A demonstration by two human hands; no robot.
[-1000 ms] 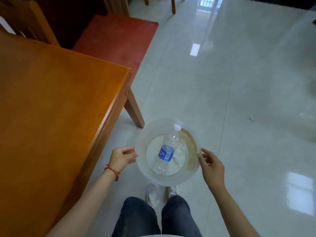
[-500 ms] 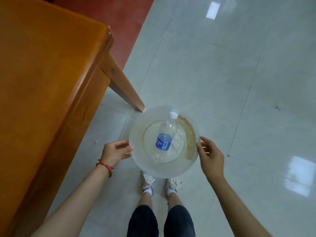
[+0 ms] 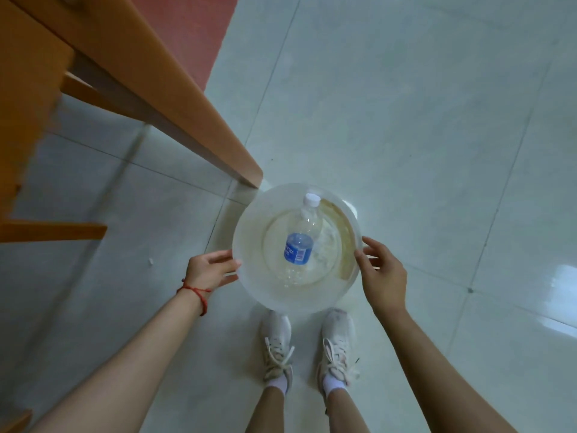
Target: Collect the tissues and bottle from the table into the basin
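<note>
Bottom of the frame: your two white sneakers point(image 3: 307, 348) stand on the pale tiled floor point(image 3: 421, 120), toes pointing up the frame. Just above them sits the translucent basin point(image 3: 249, 276), lower centre. Your left hand point(image 3: 208, 271) is at its left rim, fingers curled loosely toward the edge; grip not pressed together, contact with the rim cannot be confirmed. Your right hand point(image 3: 383, 276) is at the right rim, fingers spread, thumb touching the edge. A red cord point(image 3: 195, 292) circles the left wrist. Inside the basin: the clear bottle point(image 3: 301, 242) lies on its side, white cap toward the far rim, blue label up. White tissues point(image 3: 326, 248) lie beneath and right of it. Upper left: the wooden worktop point(image 3: 28, 104), one leg ending just beyond the basin's far rim.
</note>
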